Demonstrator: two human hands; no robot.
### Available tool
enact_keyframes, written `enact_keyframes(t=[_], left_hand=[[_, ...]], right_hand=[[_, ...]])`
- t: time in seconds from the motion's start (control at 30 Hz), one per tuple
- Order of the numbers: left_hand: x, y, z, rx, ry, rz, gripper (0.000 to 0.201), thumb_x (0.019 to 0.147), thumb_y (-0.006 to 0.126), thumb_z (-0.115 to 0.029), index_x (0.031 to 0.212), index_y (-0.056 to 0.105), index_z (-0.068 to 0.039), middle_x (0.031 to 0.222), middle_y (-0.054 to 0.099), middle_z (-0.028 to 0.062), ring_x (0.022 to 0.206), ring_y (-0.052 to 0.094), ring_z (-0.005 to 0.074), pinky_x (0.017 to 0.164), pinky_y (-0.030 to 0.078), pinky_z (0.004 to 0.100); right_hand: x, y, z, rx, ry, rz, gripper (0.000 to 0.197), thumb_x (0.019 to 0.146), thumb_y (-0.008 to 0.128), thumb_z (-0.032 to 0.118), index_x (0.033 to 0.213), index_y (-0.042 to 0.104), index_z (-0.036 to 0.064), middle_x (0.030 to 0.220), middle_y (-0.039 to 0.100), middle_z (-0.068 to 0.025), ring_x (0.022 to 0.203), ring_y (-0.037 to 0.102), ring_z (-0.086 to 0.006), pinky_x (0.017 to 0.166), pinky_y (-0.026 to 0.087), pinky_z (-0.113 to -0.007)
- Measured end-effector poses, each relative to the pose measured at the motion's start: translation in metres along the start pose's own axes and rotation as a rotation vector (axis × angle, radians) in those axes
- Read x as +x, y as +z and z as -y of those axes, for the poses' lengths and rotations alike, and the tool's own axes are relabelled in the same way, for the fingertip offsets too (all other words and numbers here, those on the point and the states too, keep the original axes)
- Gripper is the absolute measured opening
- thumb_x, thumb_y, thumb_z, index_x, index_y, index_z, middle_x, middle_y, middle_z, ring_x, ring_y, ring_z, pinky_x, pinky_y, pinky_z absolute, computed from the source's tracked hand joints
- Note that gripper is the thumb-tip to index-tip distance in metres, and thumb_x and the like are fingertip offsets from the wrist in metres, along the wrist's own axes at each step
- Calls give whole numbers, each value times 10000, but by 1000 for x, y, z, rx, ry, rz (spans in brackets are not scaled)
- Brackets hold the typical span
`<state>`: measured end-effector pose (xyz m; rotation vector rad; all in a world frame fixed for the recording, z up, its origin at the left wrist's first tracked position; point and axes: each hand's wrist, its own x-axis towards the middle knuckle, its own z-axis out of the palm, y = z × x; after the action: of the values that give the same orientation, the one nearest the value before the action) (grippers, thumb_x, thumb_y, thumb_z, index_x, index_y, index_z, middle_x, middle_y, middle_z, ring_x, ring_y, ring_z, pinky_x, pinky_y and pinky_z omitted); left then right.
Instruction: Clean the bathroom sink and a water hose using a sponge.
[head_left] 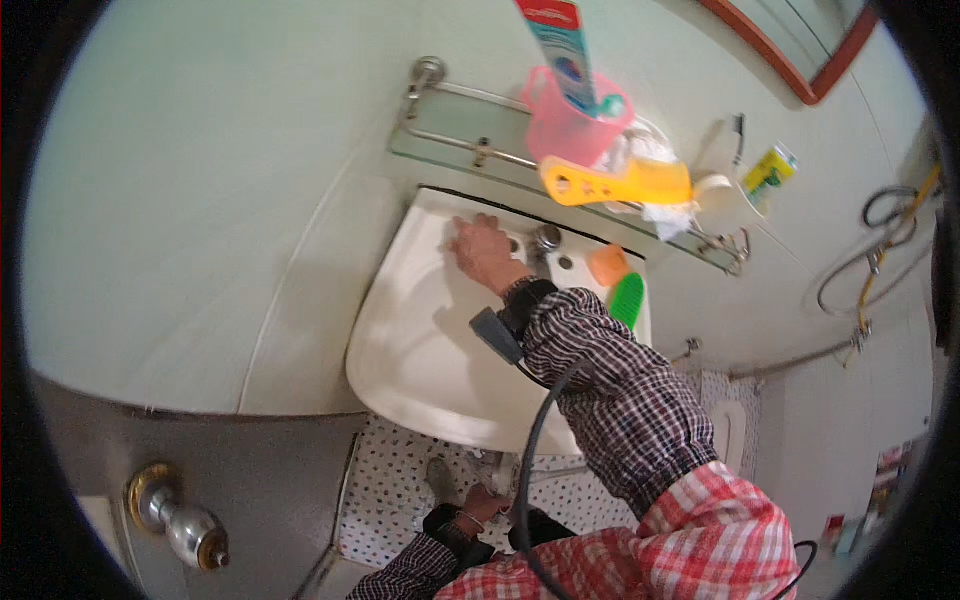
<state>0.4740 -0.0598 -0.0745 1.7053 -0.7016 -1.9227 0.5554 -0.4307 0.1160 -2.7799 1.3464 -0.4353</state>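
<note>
My right hand (484,254) reaches across the white washbasin (400,330) and lies on its back left ledge, fingers stretched out and holding nothing that shows. Right beside it stands a metal tap (545,240). On the ledge past the tap are an orange soap bar (608,264) and a green brush or scrubber (627,300), partly behind my sleeve. A dark strap with a grey box and black cable sits at my right wrist. Below the basin's front edge hangs my left hand (484,503), near the pipe; its fingers are too small and shaded to read.
Above the basin a glass shelf (450,158) with metal rails carries a pink mug (572,125) with a toothpaste tube, a yellow comb (620,184) and a white cup (722,205). A door knob (190,530) is at lower left; hoses hang at right.
</note>
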Motion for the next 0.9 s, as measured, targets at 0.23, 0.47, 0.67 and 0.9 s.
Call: enact_keyframes(t=[0.23,0.47,0.67,0.9], left_hand=[[51,1,77,-315,99,-38,396,530,712,-177,780,541,79,702,570,129,594,551,207,485,433,302],[1,-4,-25,-230,-139,-9,412,538,725,-170,835,527,36,810,546,110,703,528,206,523,424,314],[-24,22,-57,-242,-79,-37,288,558,713,-146,721,516,-13,656,528,27,561,494,149,469,385,275],[-6,66,-10,-279,-71,-57,226,592,676,-110,737,530,-15,638,518,18,530,468,127,434,362,267]], right_hand=[[-136,-106,-38,251,-271,-24,215,690,563,78,903,541,56,832,532,-128,757,507,-291,641,425,-367],[-193,-114,-180,-23,683,92,641,727,522,441,1194,346,38,795,531,-229,783,530,-366,666,439,-413],[-188,-96,-183,-32,618,115,831,664,559,506,1257,215,37,948,459,-281,764,524,-389,655,438,-435],[-192,-94,-220,98,538,79,796,651,606,421,1262,220,86,874,465,-235,760,523,-386,641,444,-424]])
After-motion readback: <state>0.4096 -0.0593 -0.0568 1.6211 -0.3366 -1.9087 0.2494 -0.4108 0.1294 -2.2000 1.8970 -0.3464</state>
